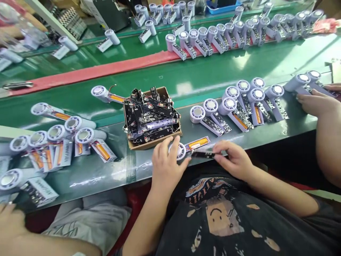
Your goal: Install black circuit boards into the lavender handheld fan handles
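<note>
Left of us, a cardboard box (149,144) holds a heap of black circuit boards. Our left hand (167,167) clasps a pale plastic fan housing (178,151), light and easily held by its round head. Apart from it, our right hand (233,160) pinches a thin, stiff, fragile circuit board (204,154) by its edges, above a glossy green conveyor belt (213,71).

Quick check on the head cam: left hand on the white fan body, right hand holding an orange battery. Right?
No, the head view shows the right hand holding a black circuit board, not a battery. The left hand is on the white fan body, as you said.
</note>
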`<state>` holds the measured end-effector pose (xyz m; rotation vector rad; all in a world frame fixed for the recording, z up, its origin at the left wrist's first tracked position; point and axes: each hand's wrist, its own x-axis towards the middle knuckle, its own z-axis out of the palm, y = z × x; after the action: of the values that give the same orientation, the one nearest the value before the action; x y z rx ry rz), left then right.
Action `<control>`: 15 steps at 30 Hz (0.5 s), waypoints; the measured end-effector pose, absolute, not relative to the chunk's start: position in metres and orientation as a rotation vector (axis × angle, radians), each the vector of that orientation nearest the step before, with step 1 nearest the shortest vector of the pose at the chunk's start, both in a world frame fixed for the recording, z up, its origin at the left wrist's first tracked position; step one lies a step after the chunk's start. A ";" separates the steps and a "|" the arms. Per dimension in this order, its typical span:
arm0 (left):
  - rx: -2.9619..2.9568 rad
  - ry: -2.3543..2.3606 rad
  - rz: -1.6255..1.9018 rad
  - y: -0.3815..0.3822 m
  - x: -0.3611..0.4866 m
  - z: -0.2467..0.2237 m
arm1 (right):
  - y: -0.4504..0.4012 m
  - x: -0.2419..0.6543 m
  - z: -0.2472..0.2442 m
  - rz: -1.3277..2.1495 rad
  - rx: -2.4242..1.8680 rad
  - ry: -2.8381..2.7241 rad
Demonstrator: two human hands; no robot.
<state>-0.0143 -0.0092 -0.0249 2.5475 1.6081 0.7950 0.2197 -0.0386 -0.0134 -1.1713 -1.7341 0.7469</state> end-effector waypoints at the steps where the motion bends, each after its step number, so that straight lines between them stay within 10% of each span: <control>1: 2.523 1.499 0.803 -0.015 -0.019 -0.022 | -0.043 0.219 -0.013 0.729 -1.120 -1.831; 15: 2.394 1.018 0.895 -0.045 -0.033 -0.019 | 0.002 0.200 -0.023 0.300 -1.140 -2.419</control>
<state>-0.0325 -0.0450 -0.0190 2.3945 1.0180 0.8952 0.1999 0.0018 -0.0230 -1.1398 -2.4186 0.2999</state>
